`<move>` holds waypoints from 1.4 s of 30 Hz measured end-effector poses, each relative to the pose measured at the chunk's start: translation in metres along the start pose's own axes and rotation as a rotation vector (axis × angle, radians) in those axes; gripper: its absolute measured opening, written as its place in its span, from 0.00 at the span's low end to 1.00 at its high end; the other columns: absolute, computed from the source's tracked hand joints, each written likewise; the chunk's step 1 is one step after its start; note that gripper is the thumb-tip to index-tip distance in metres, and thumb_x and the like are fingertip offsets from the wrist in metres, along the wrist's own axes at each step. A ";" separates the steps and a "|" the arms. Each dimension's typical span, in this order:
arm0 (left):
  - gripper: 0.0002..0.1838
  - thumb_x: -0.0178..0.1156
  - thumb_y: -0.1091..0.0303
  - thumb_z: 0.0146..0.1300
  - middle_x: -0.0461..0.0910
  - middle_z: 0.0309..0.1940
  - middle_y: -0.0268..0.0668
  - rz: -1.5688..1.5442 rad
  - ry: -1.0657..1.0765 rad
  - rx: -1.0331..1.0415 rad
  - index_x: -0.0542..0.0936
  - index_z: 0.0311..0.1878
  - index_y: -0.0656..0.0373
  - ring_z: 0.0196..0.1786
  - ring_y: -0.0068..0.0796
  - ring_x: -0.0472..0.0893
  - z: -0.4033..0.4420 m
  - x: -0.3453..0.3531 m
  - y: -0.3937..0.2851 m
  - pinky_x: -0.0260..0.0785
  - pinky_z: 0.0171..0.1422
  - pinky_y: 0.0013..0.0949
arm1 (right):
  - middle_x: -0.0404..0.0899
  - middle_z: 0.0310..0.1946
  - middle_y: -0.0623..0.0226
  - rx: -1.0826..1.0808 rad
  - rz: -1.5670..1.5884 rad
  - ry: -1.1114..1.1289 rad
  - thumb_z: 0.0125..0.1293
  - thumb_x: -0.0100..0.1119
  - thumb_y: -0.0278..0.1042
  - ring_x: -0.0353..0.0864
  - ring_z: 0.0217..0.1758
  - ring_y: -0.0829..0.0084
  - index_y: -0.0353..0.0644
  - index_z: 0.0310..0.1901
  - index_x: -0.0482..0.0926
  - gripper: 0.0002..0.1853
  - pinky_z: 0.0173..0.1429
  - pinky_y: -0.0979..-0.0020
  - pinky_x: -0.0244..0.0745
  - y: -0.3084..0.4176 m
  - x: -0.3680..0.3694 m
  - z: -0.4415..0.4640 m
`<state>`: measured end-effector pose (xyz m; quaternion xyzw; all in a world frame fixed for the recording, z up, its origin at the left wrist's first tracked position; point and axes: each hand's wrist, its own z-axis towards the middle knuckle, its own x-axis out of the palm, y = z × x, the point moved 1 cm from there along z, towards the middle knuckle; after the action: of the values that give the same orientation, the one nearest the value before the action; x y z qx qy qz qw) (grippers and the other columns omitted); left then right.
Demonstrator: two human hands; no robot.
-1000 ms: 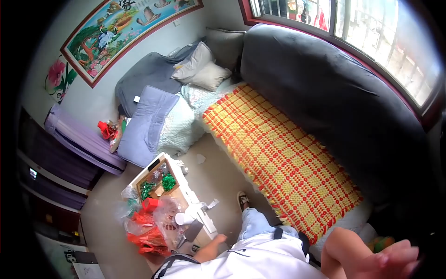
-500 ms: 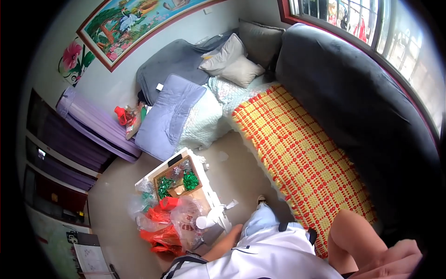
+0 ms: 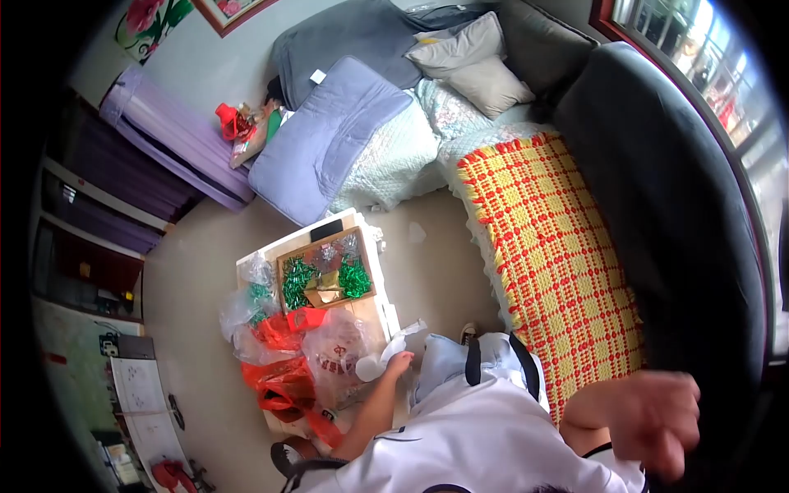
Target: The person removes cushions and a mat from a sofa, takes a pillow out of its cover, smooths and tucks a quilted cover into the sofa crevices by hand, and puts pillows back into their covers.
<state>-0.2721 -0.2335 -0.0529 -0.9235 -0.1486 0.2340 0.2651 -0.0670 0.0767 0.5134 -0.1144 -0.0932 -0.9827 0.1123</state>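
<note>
My left hand (image 3: 400, 363) is at the near edge of the low table, right beside a white paper roll (image 3: 370, 368) with a loose white strip. Its fingers look curled in, and what they hold, if anything, cannot be made out. On my right side, my raised right hand (image 3: 656, 421) hangs in front of the dark sofa back, bent at the wrist and smeared by motion. Red plastic bags (image 3: 279, 380) and a clear printed bag (image 3: 335, 349) lie near the roll. Behind them a shallow box (image 3: 374, 289) contains green and silver tinsel and a gold piece.
The white low table (image 3: 279, 245) stands left of my legs, with a black phone-like object (image 3: 326, 230) at its far end. A sofa with a yellow-red woven cover (image 3: 559, 263) runs along the right. A bed-like seat with a lilac mat (image 3: 329, 135) is ahead.
My left hand has come into view beside the paper roll. My right hand has swung up and left, now blurred. The camera view has tilted downward.
</note>
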 end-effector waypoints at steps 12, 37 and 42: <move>0.18 0.42 0.59 0.60 0.78 0.39 0.46 0.372 0.133 -0.055 0.77 0.41 0.62 0.41 0.39 0.77 -0.032 0.024 0.026 0.67 0.47 0.37 | 0.72 0.50 0.63 0.749 -0.208 2.099 0.59 0.46 0.40 0.73 0.50 0.61 0.47 0.54 0.68 0.20 0.53 0.59 0.67 -0.146 0.049 -0.239; 0.19 0.49 0.58 0.59 0.75 0.45 0.31 -0.942 -0.034 -0.151 0.69 0.53 0.52 0.42 0.24 0.75 0.373 -0.235 -0.414 0.64 0.45 0.29 | 0.78 0.38 0.60 1.064 -0.542 1.801 0.57 0.48 0.40 0.77 0.42 0.61 0.46 0.46 0.75 0.16 0.49 0.61 0.69 -0.541 0.259 -0.319; 0.20 0.49 0.52 0.61 0.65 0.54 0.26 -1.220 0.088 -0.275 0.65 0.56 0.42 0.51 0.33 0.68 0.539 -0.302 -0.394 0.62 0.50 0.43 | 0.79 0.35 0.60 1.160 -0.662 1.983 0.56 0.50 0.43 0.79 0.37 0.60 0.50 0.46 0.75 0.17 0.41 0.61 0.73 -0.534 0.299 -0.375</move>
<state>-0.8623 0.1936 -0.1298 -0.7069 -0.6666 -0.0188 0.2355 -0.5562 0.4503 0.1436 0.7910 -0.4207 -0.4354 -0.0885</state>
